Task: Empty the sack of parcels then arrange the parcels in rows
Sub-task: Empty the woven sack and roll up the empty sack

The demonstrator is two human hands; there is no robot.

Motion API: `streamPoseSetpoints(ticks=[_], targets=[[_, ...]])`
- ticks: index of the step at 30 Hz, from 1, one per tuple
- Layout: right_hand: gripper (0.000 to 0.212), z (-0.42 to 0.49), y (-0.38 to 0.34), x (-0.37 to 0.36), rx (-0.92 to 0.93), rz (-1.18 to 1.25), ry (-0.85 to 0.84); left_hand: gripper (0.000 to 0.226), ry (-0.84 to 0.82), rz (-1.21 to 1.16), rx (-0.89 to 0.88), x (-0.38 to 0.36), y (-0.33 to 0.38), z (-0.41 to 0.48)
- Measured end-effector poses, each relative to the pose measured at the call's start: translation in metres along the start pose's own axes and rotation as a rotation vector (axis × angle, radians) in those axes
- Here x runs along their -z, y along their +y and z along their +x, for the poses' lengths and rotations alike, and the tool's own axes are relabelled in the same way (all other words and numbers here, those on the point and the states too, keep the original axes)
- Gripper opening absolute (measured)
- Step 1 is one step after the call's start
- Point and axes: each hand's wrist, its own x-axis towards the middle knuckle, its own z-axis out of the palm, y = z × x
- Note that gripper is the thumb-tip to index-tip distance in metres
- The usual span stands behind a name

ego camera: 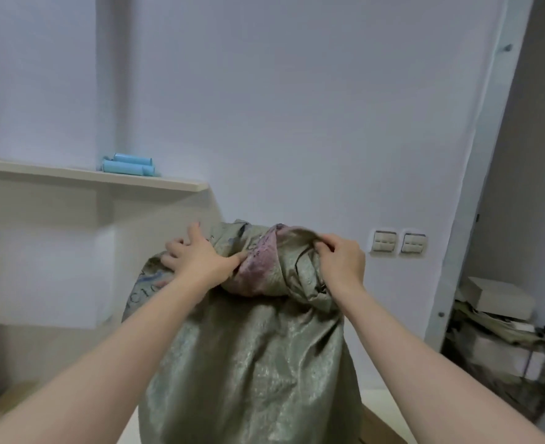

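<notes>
Sack (252,347) upright at centre, bulging, neck bunched and apparently closed at 12 o'clock of its body; no parcels in view. Left hand (197,256) spread flat on the cloth at 10 o'clock of the neck, grip released; right hand (340,257) at 2 o'clock, grip clenched on a fold. Judged at the outset: opening, emptying and all row-laying outstanding.

The sack (252,363) is a dull grey-green weave with a faint sheen, marked with dark printed lettering on its left flank and a washed-out pink-purple patch near its gathered top. Two pale blue rolls (130,165) lie on a light beige shelf (88,179). The wall (297,107) is a cool bluish white, and the twin switch plates (398,242) are cream.
</notes>
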Motion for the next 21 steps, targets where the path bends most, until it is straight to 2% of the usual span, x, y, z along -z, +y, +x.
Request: streamPoseSetpoints(ticks=[1,3,5,6,8,10,11,12,13,15,17,19,21], targets=[[0.023,-0.005,0.004,-0.004,0.009,-0.027,-0.014,0.11,-0.09,-0.023,0.029,-0.005,-0.01,-0.001],[0.023,-0.018,0.009,-0.012,0.062,-0.026,-0.092,0.097,-0.212,-0.186,-0.01,-0.019,-0.032,-0.006],[0.023,-0.032,0.01,-0.021,0.142,0.024,-0.285,0.065,-0.135,-0.313,-0.126,-0.029,-0.048,-0.011],[0.031,-0.038,0.012,-0.025,0.189,-0.002,-0.408,0.055,-0.06,-0.326,-0.156,-0.031,-0.053,-0.014],[0.074,-0.046,0.018,-0.025,0.226,-0.155,-0.675,0.056,0.032,-0.336,-0.184,-0.031,-0.057,-0.02],[0.118,-0.05,0.024,-0.019,0.079,-0.209,-0.911,0.054,0.06,-0.39,-0.268,-0.03,-0.06,-0.026],[0.127,-0.053,0.028,-0.016,0.001,-0.182,-0.978,0.051,0.054,-0.402,-0.322,-0.03,-0.061,-0.029],[0.128,-0.057,0.031,-0.016,-0.041,-0.166,-0.993,0.051,0.037,-0.397,-0.377,-0.031,-0.061,-0.031],[0.121,-0.062,0.033,-0.018,-0.049,-0.185,-0.96,0.058,0.009,-0.386,-0.417,-0.032,-0.061,-0.034],[0.086,-0.07,0.034,-0.024,0.0,-0.326,-0.781,0.088,-0.046,-0.311,-0.417,-0.035,-0.058,-0.04],[0.054,-0.071,0.03,-0.024,-0.034,-0.389,-0.499,0.119,-0.106,-0.188,-0.271,-0.029,-0.053,-0.048],[0.046,-0.063,0.027,-0.016,-0.153,-0.323,-0.279,0.137,-0.183,-0.018,-0.078,-0.016,-0.053,-0.054],[0.045,-0.055,0.026,-0.006,-0.194,-0.291,-0.173,0.141,-0.25,0.168,0.034,-0.011,-0.065,-0.056]])
